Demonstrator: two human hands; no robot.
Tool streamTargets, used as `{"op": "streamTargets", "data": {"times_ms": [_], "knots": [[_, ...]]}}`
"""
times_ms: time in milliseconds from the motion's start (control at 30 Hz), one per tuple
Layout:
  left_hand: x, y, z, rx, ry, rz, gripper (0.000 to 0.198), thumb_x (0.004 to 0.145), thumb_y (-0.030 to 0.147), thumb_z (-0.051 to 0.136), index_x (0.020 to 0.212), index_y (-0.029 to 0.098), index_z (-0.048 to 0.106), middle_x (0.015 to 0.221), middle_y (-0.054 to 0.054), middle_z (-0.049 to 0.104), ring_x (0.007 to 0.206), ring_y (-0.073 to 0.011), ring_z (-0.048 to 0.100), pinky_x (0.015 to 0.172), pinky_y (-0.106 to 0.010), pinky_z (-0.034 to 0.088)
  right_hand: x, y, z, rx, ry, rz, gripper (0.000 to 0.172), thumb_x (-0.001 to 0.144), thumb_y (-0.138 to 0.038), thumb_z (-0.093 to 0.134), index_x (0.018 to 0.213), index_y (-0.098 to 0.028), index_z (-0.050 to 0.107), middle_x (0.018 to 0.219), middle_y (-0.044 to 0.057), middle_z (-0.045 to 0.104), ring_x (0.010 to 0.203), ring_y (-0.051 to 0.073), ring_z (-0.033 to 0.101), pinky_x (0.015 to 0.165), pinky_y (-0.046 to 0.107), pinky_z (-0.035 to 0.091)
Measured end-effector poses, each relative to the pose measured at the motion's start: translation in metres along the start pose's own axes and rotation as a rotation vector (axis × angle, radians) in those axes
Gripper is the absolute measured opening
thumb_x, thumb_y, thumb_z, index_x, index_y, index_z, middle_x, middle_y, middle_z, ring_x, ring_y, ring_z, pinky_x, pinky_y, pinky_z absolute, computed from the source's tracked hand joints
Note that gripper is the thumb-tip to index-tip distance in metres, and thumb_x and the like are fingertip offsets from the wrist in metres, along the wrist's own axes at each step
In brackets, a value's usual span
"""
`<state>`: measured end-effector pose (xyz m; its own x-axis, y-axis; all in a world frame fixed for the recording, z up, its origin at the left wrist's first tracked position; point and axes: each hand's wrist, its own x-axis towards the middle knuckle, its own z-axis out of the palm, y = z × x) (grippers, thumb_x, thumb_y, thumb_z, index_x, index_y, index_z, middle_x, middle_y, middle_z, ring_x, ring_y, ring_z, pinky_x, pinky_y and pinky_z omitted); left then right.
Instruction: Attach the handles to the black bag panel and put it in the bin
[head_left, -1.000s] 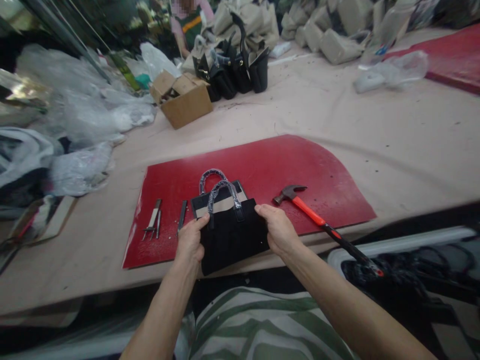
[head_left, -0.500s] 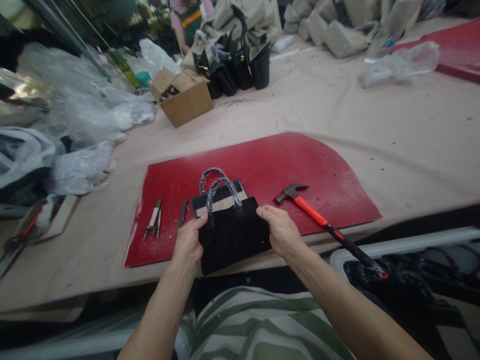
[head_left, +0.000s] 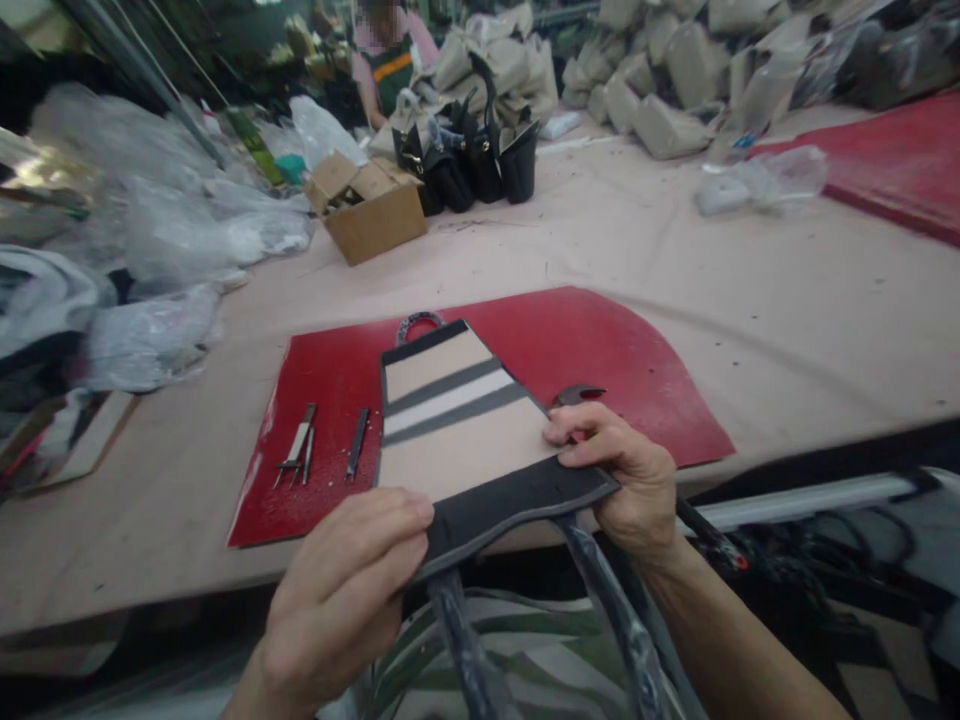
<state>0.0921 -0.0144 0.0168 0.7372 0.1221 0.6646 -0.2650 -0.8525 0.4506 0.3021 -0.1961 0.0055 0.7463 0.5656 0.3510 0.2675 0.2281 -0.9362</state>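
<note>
A handbag body lies spread open on the red mat, its beige inner side with black and white bands facing up. One plastic-wrapped handle shows at the far edge; the other handle hangs down toward me off the near edge. My left hand is closed on the near black edge at the left. At the right end of that edge, my right hand pinches the panel. Just behind my right hand lies a claw hammer, its head partly showing and most of its grip hidden.
Left of the bag, a pronged punch and a flat metal tool lie on the red mat. Farther back are a cardboard box, black handbags, plastic bags and a person.
The bag has been unfolded: its near panel is pulled down toward me, exposing the beige inside. Both hands have moved nearer, and the right one now covers part of the hammer.
</note>
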Motion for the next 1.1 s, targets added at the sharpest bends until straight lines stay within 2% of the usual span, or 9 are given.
{"op": "streamTargets", "data": {"times_ms": [100,200,333,533,600,700,867,967,1100], "knots": [[-0.004,-0.005,0.005,0.107,-0.07,0.193,0.041,0.079,-0.001,0.062,0.114,0.019,0.067,0.109,-0.011,0.074,0.113,-0.0263,0.067,0.098,-0.045,0.057,-0.003,0.001,-0.003,-0.101,0.037,-0.086,0.011,0.074,-0.017,0.076,0.071,-0.026,0.071,0.106,0.007,0.065,0.105,0.026,0.06,0.094,0.043,0.048],[-0.02,-0.019,0.022,0.161,-0.028,0.275,0.03,0.08,0.001,0.063,0.105,0.016,0.068,0.102,-0.012,0.075,0.11,-0.0254,0.068,0.1,-0.043,0.055,-0.015,0.017,-0.003,-0.162,0.057,-0.103,0.013,0.075,-0.013,0.072,0.076,-0.024,0.065,0.111,0.007,0.06,0.109,0.024,0.058,0.097,0.041,0.046],[-0.048,-0.031,0.043,0.233,0.022,0.241,0.025,0.082,0.001,0.063,0.1,0.017,0.069,0.092,-0.009,0.076,0.096,-0.0211,0.071,0.092,-0.037,0.055,-0.033,0.04,-0.004,-0.305,0.025,-0.142,0.017,0.077,-0.006,0.065,0.081,-0.022,0.058,0.108,0.006,0.057,0.105,0.02,0.057,0.096,0.038,0.045],[-0.084,-0.041,0.062,0.25,-0.028,0.206,0.022,0.081,0.001,0.062,0.099,0.014,0.068,0.091,-0.013,0.074,0.093,-0.0226,0.069,0.087,-0.037,0.051,-0.062,0.06,-0.007,-0.528,-0.048,-0.112,0.016,0.078,-0.004,0.054,0.078,-0.02,0.055,0.092,0.006,0.055,0.089,0.018,0.057,0.075,0.031,0.046],[-0.092,-0.044,0.068,0.232,-0.055,0.186,0.022,0.081,0.002,0.061,0.098,0.014,0.068,0.091,-0.013,0.074,0.093,-0.0233,0.068,0.086,-0.037,0.05,-0.074,0.066,-0.006,-0.558,-0.006,0.005,0.014,0.078,-0.006,0.054,0.079,-0.021,0.056,0.083,0.004,0.056,0.076,0.017,0.056,0.068,0.03,0.044],[-0.102,-0.047,0.076,0.246,-0.074,0.138,0.024,0.08,0.001,0.061,0.097,0.017,0.068,0.091,-0.011,0.074,0.091,-0.0223,0.068,0.086,-0.037,0.049,-0.092,0.073,-0.003,-0.508,0.075,0.342,0.007,0.08,-0.016,0.059,0.085,-0.021,0.06,0.075,0.002,0.062,0.065,0.016,0.058,0.064,0.029,0.045],[-0.117,-0.049,0.087,0.273,-0.06,0.051,0.03,0.077,-0.001,0.059,0.098,0.02,0.067,0.093,-0.009,0.074,0.092,-0.0212,0.068,0.088,-0.037,0.05,-0.11,0.077,0.0,0.045,0.133,0.9,0.016,0.074,-0.03,0.061,0.083,-0.017,0.065,0.062,0.003,0.065,0.05,0.015,0.057,0.047,0.024,0.044],[-0.122,-0.05,0.09,0.259,-0.026,0.034,0.035,0.073,-0.005,0.059,0.099,0.017,0.065,0.094,-0.011,0.073,0.093,-0.0228,0.067,0.086,-0.039,0.053,-0.111,0.076,-0.001,0.37,0.202,0.953,0.029,0.067,-0.039,0.064,0.081,-0.014,0.067,0.063,0.005,0.066,0.052,0.016,0.06,0.044,0.022,0.046],[-0.121,-0.051,0.092,0.261,-0.011,0.018,0.033,0.072,-0.007,0.061,0.097,0.014,0.062,0.094,-0.014,0.07,0.093,-0.0246,0.066,0.084,-0.041,0.056,-0.103,0.074,-0.001,0.363,0.133,0.946,0.039,0.069,-0.05,0.073,0.075,-0.012,0.066,0.06,0.004,0.064,0.048,0.012,0.058,0.041,0.019,0.044]]}}
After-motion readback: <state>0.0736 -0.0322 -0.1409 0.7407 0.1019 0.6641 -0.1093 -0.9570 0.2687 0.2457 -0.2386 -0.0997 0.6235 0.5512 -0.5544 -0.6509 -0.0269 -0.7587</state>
